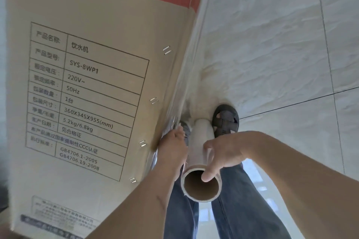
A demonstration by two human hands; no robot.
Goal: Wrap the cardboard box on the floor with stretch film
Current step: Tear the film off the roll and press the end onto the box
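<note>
A tall cardboard box [108, 25] with a printed spec table and a red stripe stands on the floor and fills the left of the view. Clear stretch film [191, 75] runs down its right edge. My left hand [172, 149] presses flat on the film at that edge. A stretch film roll [200, 163] on a cardboard tube stands upright just right of the edge, its open end toward me. My right hand [223, 153] grips the roll near its top, thumb at the tube's rim.
Pale tiled floor [281, 44] with dark grout lines spreads to the right. My legs in blue jeans [239, 205] and a dark sandal [225, 120] are directly below the roll, close to the box.
</note>
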